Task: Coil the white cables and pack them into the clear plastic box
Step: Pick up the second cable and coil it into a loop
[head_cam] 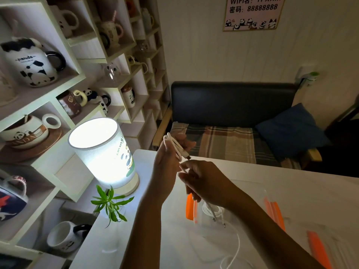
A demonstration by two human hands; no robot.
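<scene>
**Both hands on a white cable above the desk**

Nearest the camera, a loose white cable point(236, 251) lay curved across the white desk point(155, 239), running off the near edge. Just beyond it sat the clear plastic box point(250, 193) with orange latches point(191, 208) on its left and right sides; a coiled white cable point(212, 209) rested inside it at the left end, a metal plug tip pointing toward the near side. A second orange-edged clear piece point(318, 251), probably the lid, lay at the near right.

Above the box, both hands were raised. The left hand point(167, 162) was closed narrowly around a folded bundle of white cable point(174, 144), whose loops stood out above the fingers and whose connector end pointed right. The right hand point(202, 179), just beside and near the left, was curled with fingertips pinched on a strand of the same cable; a length hung down from under this hand toward the box. The two hands were nearly touching at the cable.

On the far left corner of the desk stood a lit lamp point(103, 154) with a small green plant point(110, 204) in front of it. Shelves of panda mugs point(31, 63) filled the left wall, and a dark bench with a blue cushion point(291, 129) stood beyond the desk.
</scene>
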